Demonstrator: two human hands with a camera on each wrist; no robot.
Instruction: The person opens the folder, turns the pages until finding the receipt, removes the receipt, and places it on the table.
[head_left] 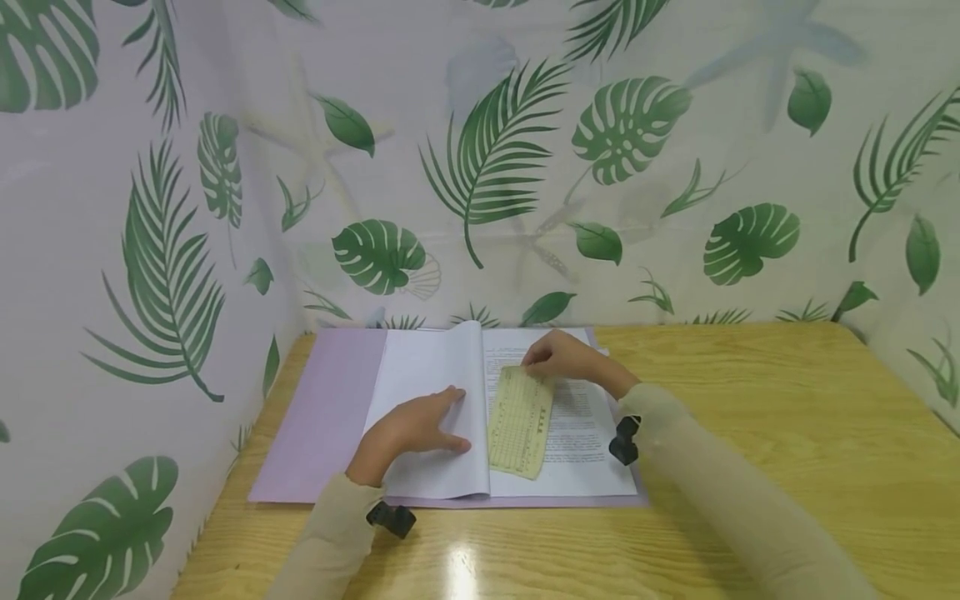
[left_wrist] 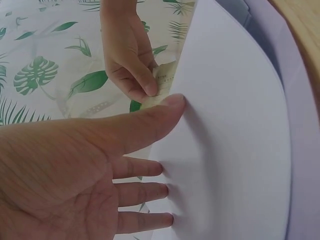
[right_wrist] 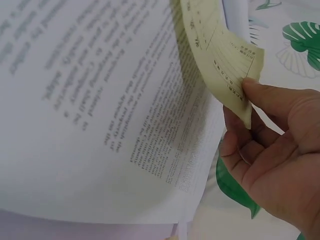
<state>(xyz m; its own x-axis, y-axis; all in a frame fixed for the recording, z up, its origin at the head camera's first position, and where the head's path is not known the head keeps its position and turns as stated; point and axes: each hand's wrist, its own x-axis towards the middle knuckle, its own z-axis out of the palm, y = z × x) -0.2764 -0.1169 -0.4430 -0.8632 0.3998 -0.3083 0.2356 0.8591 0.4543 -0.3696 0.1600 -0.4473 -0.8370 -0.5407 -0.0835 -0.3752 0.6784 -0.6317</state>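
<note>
A purple folder (head_left: 330,400) lies spread on the table with white sheets inside. My right hand (head_left: 562,357) pinches the top end of a yellow printed slip (head_left: 521,425) between thumb and fingers. The slip lies over the printed page (head_left: 585,433) on the right side; in the right wrist view the slip (right_wrist: 225,60) bends near the thumb. My left hand (head_left: 416,425) rests on the turned-over white sheets (head_left: 427,471), fingers spread and fairly straight. In the left wrist view its thumb and fingertips touch the blank white paper (left_wrist: 235,125).
The wooden table (head_left: 750,433) extends to the right and in front of the folder. Behind and to the left stands a pale leaf-patterned wall covering (head_left: 510,283). A small black device (head_left: 625,442) sits at the right wrist, another black device (head_left: 392,518) at the left.
</note>
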